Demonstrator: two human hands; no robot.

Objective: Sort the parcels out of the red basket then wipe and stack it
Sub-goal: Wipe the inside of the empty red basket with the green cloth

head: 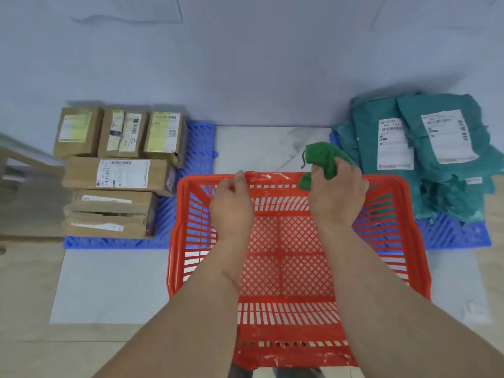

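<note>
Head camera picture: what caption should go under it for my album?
Left hand holds the empty red basket rim while right hand wipes it with a green cloth.

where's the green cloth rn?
Head view, right of centre: the green cloth is gripped in the right hand at the red basket's far rim, beside the teal mailers.

A single head-worn wide-angle view looks forward and steeply down from just above the red slatted plastic basket (300, 257), which fills the lower centre close to the lens. Both forearms enter from the bottom edge. Beyond the basket, pale floor recedes upward, its straight lines bending toward the frame's edges.
</note>
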